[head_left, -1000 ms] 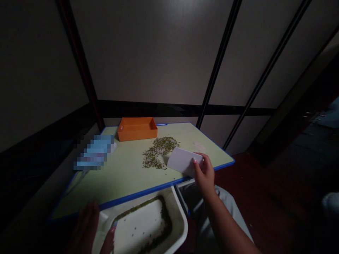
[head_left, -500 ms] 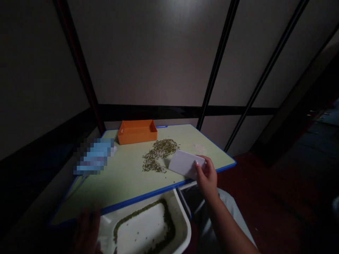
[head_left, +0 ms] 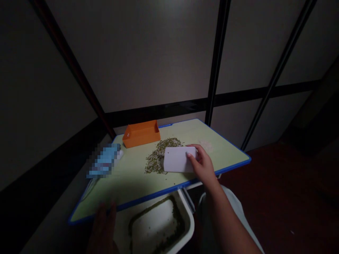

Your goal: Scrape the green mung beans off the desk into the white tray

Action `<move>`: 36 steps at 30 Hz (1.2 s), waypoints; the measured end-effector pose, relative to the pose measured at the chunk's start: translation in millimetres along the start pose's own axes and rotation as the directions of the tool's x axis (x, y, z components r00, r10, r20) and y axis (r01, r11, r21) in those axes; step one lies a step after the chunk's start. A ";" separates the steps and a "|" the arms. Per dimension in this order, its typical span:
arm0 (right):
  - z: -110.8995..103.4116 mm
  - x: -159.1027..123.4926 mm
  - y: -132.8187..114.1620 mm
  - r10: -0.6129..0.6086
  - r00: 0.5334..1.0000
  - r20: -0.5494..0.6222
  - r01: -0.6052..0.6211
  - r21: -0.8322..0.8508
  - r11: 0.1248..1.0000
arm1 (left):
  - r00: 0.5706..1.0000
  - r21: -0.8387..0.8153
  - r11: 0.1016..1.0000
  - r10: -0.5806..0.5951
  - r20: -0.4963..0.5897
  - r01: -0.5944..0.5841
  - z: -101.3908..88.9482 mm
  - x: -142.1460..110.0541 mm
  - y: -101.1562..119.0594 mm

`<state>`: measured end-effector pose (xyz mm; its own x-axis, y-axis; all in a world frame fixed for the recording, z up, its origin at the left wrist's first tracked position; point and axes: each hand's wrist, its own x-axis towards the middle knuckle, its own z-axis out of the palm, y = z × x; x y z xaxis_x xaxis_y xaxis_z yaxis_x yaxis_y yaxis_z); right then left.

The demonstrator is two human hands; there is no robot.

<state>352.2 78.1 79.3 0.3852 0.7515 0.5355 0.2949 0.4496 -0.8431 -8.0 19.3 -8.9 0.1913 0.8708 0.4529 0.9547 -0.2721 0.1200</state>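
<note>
Greenish grains [head_left: 155,160] lay unfinished on the table [head_left: 132,176], others in the basin [head_left: 191,225]; the right hand [head_left: 203,164] gripped a white card [head_left: 177,160]; the left hand's [head_left: 104,220] hold, I couldn't tell.

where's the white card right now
In the head view, just right of centre, the white card is in the right hand over the table, at the right side of the green grains.

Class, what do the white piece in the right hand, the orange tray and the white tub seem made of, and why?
White piece: probably thin plastic, smooth and matte, from its even tone and crisp edges; stiff card is possible.
Orange tray: likely plastic, fairly matte, from its uniform colour and thin walls.
White tub: probably moulded plastic, smooth, from its rounded rim.
</note>
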 end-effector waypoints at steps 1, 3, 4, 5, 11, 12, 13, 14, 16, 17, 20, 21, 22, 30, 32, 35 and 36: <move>-1.8 -0.3 0.0 0.000 1.000 0.026 0.001 -0.022 1.000 | 1.000 0.013 1.000 -0.011 0.002 0.011 -1.0 0.0 2.4; -6.1 -3.2 1.7 -0.001 0.999 0.042 0.003 -0.049 0.999 | 1.000 0.036 0.999 -0.029 -0.010 0.029 -0.9 -0.2 5.6; -8.5 -5.0 3.1 0.001 0.999 0.036 0.001 -0.053 0.999 | 0.999 0.043 0.999 -0.029 -0.015 0.030 -0.3 -0.3 6.6; -10.8 -6.4 4.7 0.005 1.000 0.027 -0.003 -0.053 0.999 | 0.999 0.046 0.998 -0.029 -0.018 0.030 0.5 -0.3 7.4; -17.8 -4.2 14.3 0.020 0.999 -0.043 -0.022 -0.032 0.999 | 0.999 0.043 0.998 -0.044 -0.017 0.044 3.3 2.1 8.5; -17.4 -3.0 15.4 0.018 0.998 -0.059 -0.019 -0.016 1.000 | 1.000 0.031 0.999 -0.019 -0.007 0.020 3.4 2.9 7.3; -16.7 -1.9 16.2 0.016 0.997 -0.072 -0.016 0.000 1.000 | 1.000 0.018 1.000 0.001 -0.003 -0.001 3.7 3.6 5.8; -15.7 -1.0 16.6 0.016 0.997 -0.078 -0.016 0.011 1.000 | 1.000 0.006 1.000 0.015 0.003 -0.015 4.1 4.4 4.1; -13.1 -0.3 16.3 0.020 0.997 -0.074 -0.018 0.021 1.000 | 1.000 0.003 1.000 0.011 -0.001 -0.011 5.5 5.6 0.8; -11.8 -0.4 15.8 0.022 0.997 -0.068 -0.021 0.021 1.000 | 1.000 0.008 1.000 -0.001 -0.007 0.001 6.3 6.1 -0.5; -8.4 -2.4 14.6 0.031 0.998 -0.048 -0.031 0.005 1.000 | 1.000 0.020 1.000 -0.005 0.000 0.005 8.4 6.9 -2.7; -7.7 -3.1 14.7 0.035 0.998 -0.043 -0.035 -0.003 0.999 | 1.000 0.021 1.000 0.000 0.007 0.000 8.8 7.1 -2.8; -7.1 -3.8 15.2 0.040 0.998 -0.041 -0.040 -0.011 0.999 | 1.000 0.021 1.000 0.006 0.016 -0.006 9.0 7.2 -2.6; -4.9 -3.7 21.0 0.032 0.996 -0.078 -0.034 -0.024 0.999 | 0.998 -0.009 1.000 -0.029 -0.062 0.028 7.3 4.0 17.1; -4.7 -3.3 21.4 0.028 0.997 -0.071 -0.029 -0.013 0.999 | 0.997 -0.028 0.999 -0.036 -0.064 0.035 4.2 4.0 21.7; -4.8 -3.2 21.6 0.026 0.998 -0.060 -0.026 -0.006 1.000 | 0.997 -0.040 0.997 -0.064 -0.047 0.062 -1.7 6.2 23.8; -4.9 -3.2 21.6 0.024 0.998 -0.055 -0.025 -0.007 1.000 | 0.997 -0.036 0.997 -0.070 -0.037 0.069 -3.2 7.0 23.8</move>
<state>361.7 83.0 59.7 0.4396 0.7347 0.5166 0.2910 0.4277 -0.8558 15.4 17.6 0.0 0.1153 0.8721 0.4756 0.9567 -0.2263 0.1830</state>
